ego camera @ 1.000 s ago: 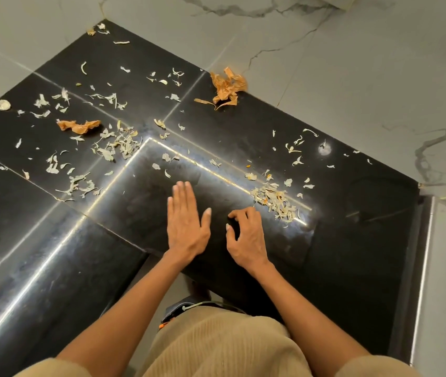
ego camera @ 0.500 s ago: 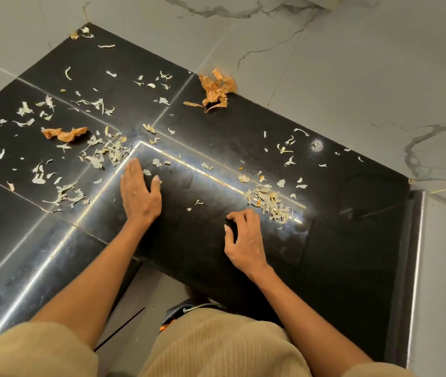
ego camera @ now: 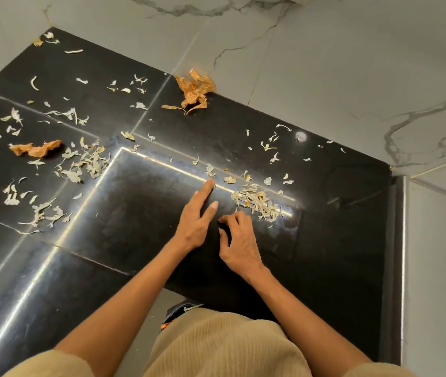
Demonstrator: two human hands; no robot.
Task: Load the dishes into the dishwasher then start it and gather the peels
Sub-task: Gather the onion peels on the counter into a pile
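Head view: black glossy table [ego camera: 145, 262], peels scattered across it. Left hand [ego camera: 196, 217] lies flat on the table, fingers straight and together, grip released, fingertips at the bright reflected strip, just short of a few loose pale bits. Right hand [ego camera: 236, 240] just beside it, fingers curled with tips down on the table; cannot tell whether that grip is grasping anything. Small gathered pile of pale peels [ego camera: 255, 202] sits just beyond and to the right of the right hand's fingertips, not touching either hand. Second pale pile [ego camera: 86, 163] is well apart, to the left of the left hand. 2 orange peel pieces: 1 [ego camera: 35, 148] next to that left pile, 1 bigger crumpled one [ego camera: 193, 91] at the far table edge against the marble wall [ego camera: 325, 63]. Thin scatter elsewhere.
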